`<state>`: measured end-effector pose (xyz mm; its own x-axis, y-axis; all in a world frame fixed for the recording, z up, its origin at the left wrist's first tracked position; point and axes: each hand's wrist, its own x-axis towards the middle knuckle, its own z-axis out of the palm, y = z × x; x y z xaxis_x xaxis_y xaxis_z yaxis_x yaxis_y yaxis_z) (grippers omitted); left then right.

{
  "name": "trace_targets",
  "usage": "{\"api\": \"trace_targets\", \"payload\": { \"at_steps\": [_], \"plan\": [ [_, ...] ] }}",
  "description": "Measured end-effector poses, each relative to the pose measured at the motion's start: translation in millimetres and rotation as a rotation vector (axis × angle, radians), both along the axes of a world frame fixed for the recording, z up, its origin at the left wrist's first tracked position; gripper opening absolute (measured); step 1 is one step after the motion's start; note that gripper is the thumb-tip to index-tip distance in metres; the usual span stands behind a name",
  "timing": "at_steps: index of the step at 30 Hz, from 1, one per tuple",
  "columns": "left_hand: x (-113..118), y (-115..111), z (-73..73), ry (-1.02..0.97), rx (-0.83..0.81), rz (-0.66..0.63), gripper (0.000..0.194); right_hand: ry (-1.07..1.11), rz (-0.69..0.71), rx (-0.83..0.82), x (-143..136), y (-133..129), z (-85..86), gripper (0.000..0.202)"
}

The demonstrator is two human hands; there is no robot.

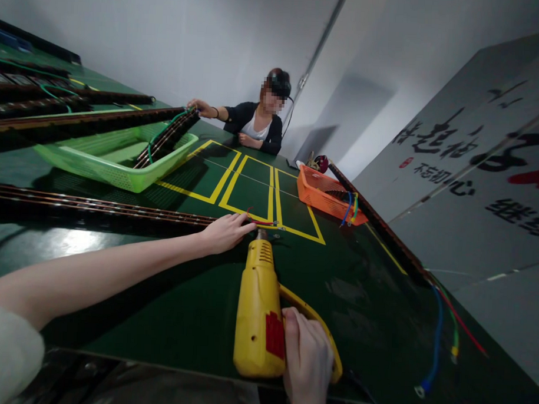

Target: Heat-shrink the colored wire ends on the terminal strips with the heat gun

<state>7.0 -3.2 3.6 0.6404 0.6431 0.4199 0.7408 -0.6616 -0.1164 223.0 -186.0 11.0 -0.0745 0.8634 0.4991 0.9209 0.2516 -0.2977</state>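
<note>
My right hand (309, 356) is wrapped round the handle of a yellow heat gun (259, 308) with a red patch on its side. The gun's metal nozzle points away from me, just in front of the fingertips of my left hand (226, 231). That hand is closed on thin wires (266, 223) at the end of a long, dark bar assembly (96, 208). Small metal ring terminals show at the wire tips, close to the nozzle. My left fingers partly hide the wires.
A green basket (140, 180) and stacked dark bars (69, 121) are at the left; a co-worker (257, 128) across the green table (194, 341) holds a bar's end. An orange basket (320, 198) and a long bar with blue, green and red wires (437, 331) are at the right.
</note>
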Motion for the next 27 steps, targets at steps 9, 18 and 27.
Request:
{"api": "trace_targets", "payload": {
  "at_steps": [9, 18, 27],
  "plan": [
    [-0.7, 1.6, 1.8, -0.043, -0.051, 0.019, 0.037, -0.01, -0.048, -0.081, 8.6, 8.4, 2.0, 0.052],
    [1.7, -0.1, 2.1, -0.075, -0.053, 0.031, 0.037, -0.023, -0.125, -0.144, 39.9, 22.0, 9.3, 0.064],
    [4.0, -2.3, 4.3, -0.106, -0.095, 0.041, 0.04, -0.02, -0.191, -0.096, 42.0, 23.2, 2.2, 0.063]
  ]
}}
